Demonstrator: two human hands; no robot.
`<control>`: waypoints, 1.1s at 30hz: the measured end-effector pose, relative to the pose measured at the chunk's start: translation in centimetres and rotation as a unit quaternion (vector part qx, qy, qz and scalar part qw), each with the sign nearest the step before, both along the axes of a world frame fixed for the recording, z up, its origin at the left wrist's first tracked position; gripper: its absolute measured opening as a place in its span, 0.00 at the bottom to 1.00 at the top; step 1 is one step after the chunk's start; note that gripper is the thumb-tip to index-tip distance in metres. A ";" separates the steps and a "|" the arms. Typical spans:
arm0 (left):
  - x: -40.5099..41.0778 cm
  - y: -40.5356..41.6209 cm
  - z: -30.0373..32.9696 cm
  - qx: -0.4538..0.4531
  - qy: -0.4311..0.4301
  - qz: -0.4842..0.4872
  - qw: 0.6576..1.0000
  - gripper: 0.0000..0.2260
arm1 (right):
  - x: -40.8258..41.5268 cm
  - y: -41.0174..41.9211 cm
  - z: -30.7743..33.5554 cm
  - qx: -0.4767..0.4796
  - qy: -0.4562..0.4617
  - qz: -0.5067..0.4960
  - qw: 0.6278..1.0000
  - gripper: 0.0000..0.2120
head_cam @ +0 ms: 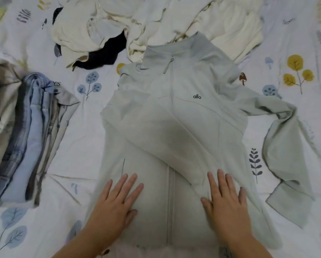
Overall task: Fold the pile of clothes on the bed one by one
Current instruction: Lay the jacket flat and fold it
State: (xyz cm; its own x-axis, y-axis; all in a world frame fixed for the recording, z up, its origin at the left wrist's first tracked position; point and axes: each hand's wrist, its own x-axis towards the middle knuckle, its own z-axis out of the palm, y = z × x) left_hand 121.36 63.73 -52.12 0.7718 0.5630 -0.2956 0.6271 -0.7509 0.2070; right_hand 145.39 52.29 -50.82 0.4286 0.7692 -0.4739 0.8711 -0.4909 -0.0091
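Lying lengthwise, jacket [174,131] collar far (zipped), hands flat.

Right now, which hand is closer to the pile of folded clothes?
Left. The left hand lies flat on the jacket, on the side toward the folded clothes. The right hand lies on the jacket's far side.

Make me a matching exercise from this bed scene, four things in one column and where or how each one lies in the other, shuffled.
Things:
1. jacket
2. folded stack
3. unfolded pile
4. right sleeve

States:
A. heaped at the far side of the bed
B. stretched out sideways, not folded in
C. under both flat hands
D. at the left edge

Pairs: 1-C, 2-D, 3-A, 4-B. The left hand and right hand press the hem.
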 end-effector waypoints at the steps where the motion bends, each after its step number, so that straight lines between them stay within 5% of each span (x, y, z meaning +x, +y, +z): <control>1: 0.6 0.3 -0.2 -0.011 0.016 -0.004 1.000 0.25 | 0.4 0.0 0.1 -0.020 0.000 0.010 1.000 0.35; 5: 3.7 2.4 0.7 -0.001 0.013 0.025 1.000 0.19 | 2.7 0.0 0.5 0.114 -0.010 -0.037 0.993 0.14; 8: 7.4 4.3 1.8 -0.001 -0.049 0.041 0.998 0.17 | 5.4 1.0 1.8 0.186 -0.018 -0.112 0.976 0.08; 13: 14.3 5.5 2.1 -0.031 -0.094 0.015 0.995 0.16 | 11.6 2.4 2.5 0.196 -0.095 -0.265 0.939 0.19; 18: 20.5 4.4 0.2 -0.056 -0.041 -0.010 0.998 0.19 | 17.4 2.5 2.2 0.026 -0.037 -0.434 0.900 0.35; 23: 24.1 3.1 -0.9 -0.061 0.028 0.037 0.997 0.16 | 19.6 1.3 1.0 -0.042 0.019 -0.396 0.917 0.13; 27: 26.3 2.0 0.4 -0.174 -0.048 0.098 0.979 0.14 | 19.3 1.6 3.4 0.113 0.067 -0.401 0.907 0.04; 30: 27.9 1.2 2.9 -0.388 -0.134 0.206 0.888 0.11 | 17.1 2.7 6.4 0.229 0.118 -0.375 0.890 0.06; 33: 28.3 1.2 5.4 -0.679 -0.199 0.300 0.639 0.16 | 14.2 4.0 8.9 0.293 0.195 -0.351 0.868 0.06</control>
State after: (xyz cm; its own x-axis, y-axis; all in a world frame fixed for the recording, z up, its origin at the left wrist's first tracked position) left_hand 149.65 64.96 -46.70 0.7039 0.2254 -0.6736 0.4123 0.6426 0.6459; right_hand 159.62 56.33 -41.93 0.7842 0.5407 -0.3042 0.2331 -0.7112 -0.6632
